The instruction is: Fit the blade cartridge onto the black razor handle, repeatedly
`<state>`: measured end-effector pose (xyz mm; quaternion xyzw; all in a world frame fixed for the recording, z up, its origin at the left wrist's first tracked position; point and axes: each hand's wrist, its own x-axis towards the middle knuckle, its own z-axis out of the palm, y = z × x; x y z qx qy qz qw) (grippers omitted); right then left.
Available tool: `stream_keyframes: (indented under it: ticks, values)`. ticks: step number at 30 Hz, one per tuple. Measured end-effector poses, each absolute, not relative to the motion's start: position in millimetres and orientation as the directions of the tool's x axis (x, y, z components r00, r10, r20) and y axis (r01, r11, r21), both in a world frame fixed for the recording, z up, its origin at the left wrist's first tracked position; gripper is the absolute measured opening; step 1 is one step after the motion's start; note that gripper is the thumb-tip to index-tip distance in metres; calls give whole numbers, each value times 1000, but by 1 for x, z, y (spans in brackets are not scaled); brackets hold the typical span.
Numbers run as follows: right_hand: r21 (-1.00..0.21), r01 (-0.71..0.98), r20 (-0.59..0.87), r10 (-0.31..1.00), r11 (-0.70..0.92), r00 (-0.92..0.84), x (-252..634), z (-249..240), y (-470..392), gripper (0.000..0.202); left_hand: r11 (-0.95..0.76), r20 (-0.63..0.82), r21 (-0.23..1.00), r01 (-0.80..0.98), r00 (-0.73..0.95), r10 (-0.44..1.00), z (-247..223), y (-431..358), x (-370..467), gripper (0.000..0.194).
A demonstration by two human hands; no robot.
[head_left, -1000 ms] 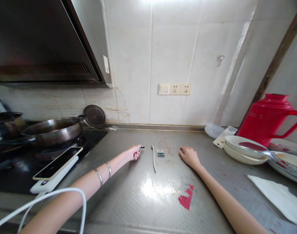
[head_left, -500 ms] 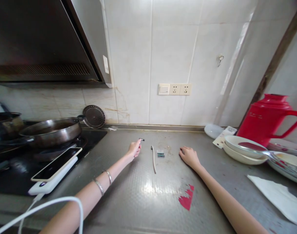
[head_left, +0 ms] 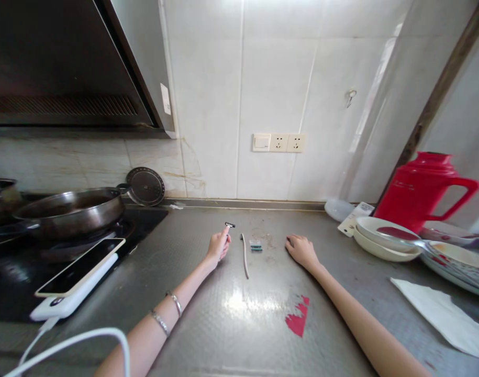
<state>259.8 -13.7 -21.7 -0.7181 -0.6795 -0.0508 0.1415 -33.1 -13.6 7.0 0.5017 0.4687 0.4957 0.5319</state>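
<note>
A razor with a dark head stands up out of my left hand; the fingers are closed round its handle, which they mostly hide. My right hand rests palm down on the steel counter, holding nothing, its fingers loosely laid on the surface. Between the hands lies a thin white toothbrush, its head toward the wall. Just right of it is a small clear-and-green pack, too small to make out. Nearer to me, a torn red piece lies flat on the counter.
At left, a steel pan sits on the black stove, with a phone on a white power bank and a white cable. At right are a red thermos, stacked bowls and white paper.
The view has shifted slightly, so the surroundings sit a little further left. My left hand still grips the razor, its head now seen more clearly; my right hand stays on the counter.
</note>
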Motion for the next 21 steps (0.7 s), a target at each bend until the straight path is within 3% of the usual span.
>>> stream_keyframes:
  ticks: [4, 7, 10, 12, 16, 21]
  values:
    - [-222, 975, 339, 935, -32, 107, 262, -13, -13, 38, -53, 51, 998, 19, 96, 994, 9, -19, -32, 44]
    - [-472, 875, 382, 919, 102, 100, 250, 4, -10, 36, -103, 97, 994, 48, 98, 990, 11, -23, -32, 44]
    - [-844, 506, 222, 974, 175, 34, 216, 21, -8, 36, -135, 127, 988, 71, 101, 987, 10, -25, -30, 45]
    - [-969, 214, 112, 992, 122, -59, 187, 28, -9, 39, -150, 142, 985, 84, 98, 985, 10, -26, -28, 46]
    - [-997, -78, 3, 972, -16, -233, 138, 33, -16, 41, -181, 172, 978, 102, 92, 981, 10, -30, -25, 47]
    - [-971, -229, 5, 947, -73, -321, 120, 34, -23, 37, -230, 216, 960, 159, 99, 971, 5, -30, -23, 50]
